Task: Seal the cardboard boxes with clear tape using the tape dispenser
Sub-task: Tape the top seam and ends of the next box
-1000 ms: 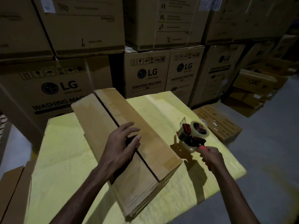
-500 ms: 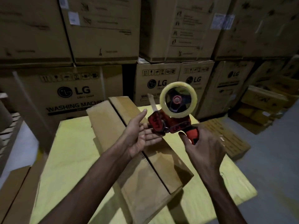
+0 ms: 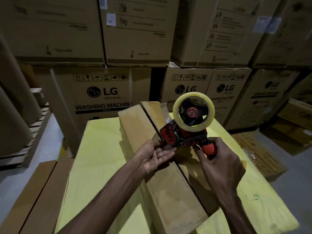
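A long brown cardboard box point(image 3: 168, 191) lies on the yellow worktop point(image 3: 101, 157), its length running away from the person. Its two top flaps are folded down, and a dark seam shows between them along the middle.

The red-and-black tape dispenser point(image 3: 185, 134) is held in the air above the middle of the box, clear of the flaps. Its roll of clear tape point(image 3: 193, 112) stands upright on a red hub, with the flat side of the roll facing the camera. A short loose end of tape sticks up beside the dispenser's front.

The right hand point(image 3: 221, 164) holds the dispenser by its orange-red handle, the grip curled tightly round it with the thumb on the near side.

The left hand point(image 3: 153, 156) is turned palm up just left of the dispenser. Its grip is spread and the fingers are nearly straight. The fingertips touch the underside of the dispenser's front, and the thumb lies against the red front plate, which has writing on it.

Behind the worktop, big brown cartons printed "LG" and "WASHING MACHINE" point(image 3: 101, 92) stand stacked in a wall. A flat sheet of brown cardboard point(image 3: 33, 191) lies against the worktop's left side. More brown cartons point(image 3: 253, 154) sit on the grey floor to the right.
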`<move>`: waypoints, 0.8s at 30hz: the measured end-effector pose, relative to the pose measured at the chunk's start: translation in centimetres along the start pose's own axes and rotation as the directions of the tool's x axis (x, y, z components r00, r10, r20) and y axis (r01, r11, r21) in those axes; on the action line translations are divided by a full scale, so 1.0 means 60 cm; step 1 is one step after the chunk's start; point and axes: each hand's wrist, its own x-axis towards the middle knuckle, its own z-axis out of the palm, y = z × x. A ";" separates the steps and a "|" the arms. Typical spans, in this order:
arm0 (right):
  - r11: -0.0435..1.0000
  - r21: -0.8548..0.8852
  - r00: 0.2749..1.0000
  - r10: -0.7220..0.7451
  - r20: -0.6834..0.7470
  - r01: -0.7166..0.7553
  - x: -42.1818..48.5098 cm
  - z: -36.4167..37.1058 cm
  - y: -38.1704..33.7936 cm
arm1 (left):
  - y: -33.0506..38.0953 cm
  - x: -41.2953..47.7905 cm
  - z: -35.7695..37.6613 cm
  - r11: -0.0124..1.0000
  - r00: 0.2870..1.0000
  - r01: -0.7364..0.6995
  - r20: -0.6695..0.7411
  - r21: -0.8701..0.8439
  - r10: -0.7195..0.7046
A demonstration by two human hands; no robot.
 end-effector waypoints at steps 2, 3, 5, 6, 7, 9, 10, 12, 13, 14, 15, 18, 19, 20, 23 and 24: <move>1.000 -0.010 1.000 0.006 -0.001 -0.006 -0.002 0.007 -0.008 | 0.016 -0.002 -0.007 0.998 1.000 -0.011 0.027 0.061 0.010; 1.000 -0.016 1.000 0.010 -0.006 -0.010 -0.004 0.009 -0.013 | 0.024 -0.002 -0.011 0.996 0.999 -0.011 0.037 0.085 0.008; 1.000 -0.013 1.000 0.017 -0.018 -0.017 -0.007 0.015 -0.022 | 0.036 0.000 -0.019 0.995 0.999 0.003 0.053 0.105 -0.008; 1.000 -0.007 0.999 0.022 -0.023 -0.022 -0.009 0.018 -0.027 | 0.041 0.003 -0.023 0.994 0.998 0.016 0.057 0.107 -0.023; 1.000 -0.002 0.999 0.026 -0.029 -0.026 -0.011 0.019 -0.032 | 0.044 0.006 -0.027 0.994 0.997 0.033 0.061 0.106 -0.040; 1.000 0.000 0.999 0.021 -0.042 -0.021 -0.013 0.021 -0.042 | 0.050 0.011 -0.034 0.994 0.995 0.064 0.069 0.089 -0.070; 1.000 -0.006 0.999 0.015 -0.048 -0.015 -0.012 0.022 -0.047 | 0.052 0.014 -0.037 0.995 0.994 0.077 0.075 0.069 -0.082; 1.000 -0.028 0.998 0.001 -0.061 -0.002 -0.012 0.022 -0.055 | 0.054 0.020 -0.044 0.995 0.990 0.101 0.095 0.014 -0.102; 0.999 -0.040 0.998 -0.001 -0.069 -0.002 -0.013 0.024 -0.058 | 0.054 0.023 -0.049 0.993 0.987 0.119 0.108 -0.013 -0.117; 0.999 -0.046 0.997 0.004 -0.078 -0.008 -0.015 0.024 -0.061 | 0.054 0.025 -0.053 0.990 0.984 0.135 0.123 -0.033 -0.130; 0.999 -0.047 0.996 0.013 -0.084 -0.017 -0.017 0.024 -0.064 | 0.054 0.027 -0.056 0.988 0.980 0.147 0.139 -0.049 -0.139; 0.999 -0.046 0.996 0.012 -0.087 -0.016 -0.023 0.028 -0.073 | 0.058 0.027 -0.063 0.985 0.971 0.165 0.182 -0.052 -0.153; 0.999 -0.046 0.996 0.004 -0.088 -0.008 -0.023 0.029 -0.075 | 0.059 0.028 -0.065 0.985 0.971 0.167 0.184 -0.053 -0.155; 0.999 -0.045 0.996 -0.003 -0.087 -0.001 -0.021 0.030 -0.076 | 0.061 0.030 -0.069 0.985 0.971 0.165 0.181 -0.056 -0.153; 0.999 -0.041 0.997 -0.027 -0.078 0.024 -0.012 0.034 -0.081 | 0.072 0.038 -0.077 0.986 0.970 0.160 0.195 -0.053 -0.147; 0.999 -0.041 0.997 -0.030 -0.070 0.027 -0.007 0.036 -0.083 | 0.080 0.039 -0.078 0.987 0.968 0.158 0.203 -0.025 -0.149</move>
